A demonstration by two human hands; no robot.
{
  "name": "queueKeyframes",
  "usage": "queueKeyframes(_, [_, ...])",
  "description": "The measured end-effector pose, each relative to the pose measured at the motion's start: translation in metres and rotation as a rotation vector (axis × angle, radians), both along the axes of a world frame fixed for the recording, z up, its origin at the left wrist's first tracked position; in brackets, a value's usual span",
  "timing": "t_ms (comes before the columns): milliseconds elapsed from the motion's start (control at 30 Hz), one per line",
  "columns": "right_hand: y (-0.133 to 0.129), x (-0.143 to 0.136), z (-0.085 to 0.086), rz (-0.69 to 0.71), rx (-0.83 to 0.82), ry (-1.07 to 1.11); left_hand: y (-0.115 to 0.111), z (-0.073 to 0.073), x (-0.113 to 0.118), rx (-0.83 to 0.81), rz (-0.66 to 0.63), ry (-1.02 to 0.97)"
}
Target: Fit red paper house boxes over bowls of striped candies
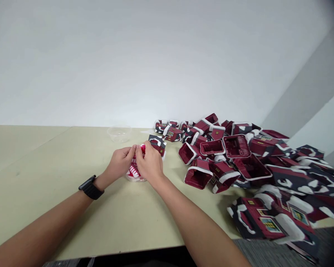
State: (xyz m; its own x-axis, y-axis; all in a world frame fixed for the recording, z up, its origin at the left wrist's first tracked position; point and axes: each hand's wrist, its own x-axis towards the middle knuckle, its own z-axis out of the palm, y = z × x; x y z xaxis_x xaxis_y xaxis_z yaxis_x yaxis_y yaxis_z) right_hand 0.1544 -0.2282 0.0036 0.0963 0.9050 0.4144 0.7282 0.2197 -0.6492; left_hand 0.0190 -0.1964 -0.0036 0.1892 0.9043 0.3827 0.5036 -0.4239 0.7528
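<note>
Pale cream tabletop [39, 167] meets a white wall [156, 55]. Left hand [119, 162] and right hand [151, 163] come together above a clear plastic bowl [136, 179] of red-and-white striped pieces [134, 171]; both grips look narrow, their contents hidden. Those pieces seem light, best pinched mid-length; the thin bowl probably flexes, so hold its rim. Maroon, white-trimmed model houses [217, 132] pile from two to four o'clock of it.

From here I see a pale yellowish desk [114, 218] against the wall; on it sit a clear empty round container [119, 134], a filled clear bowl [136, 178] and, rightward, a heap of dark-red, snow-trimmed little houses [236, 146].
</note>
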Motion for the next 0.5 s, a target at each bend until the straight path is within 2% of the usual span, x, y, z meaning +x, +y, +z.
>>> queueKeyframes(500, [0.0032,0.0013,-0.0035,0.02,-0.014,0.003,-0.0056,0.0061,0.0006,-0.026,-0.076,-0.014])
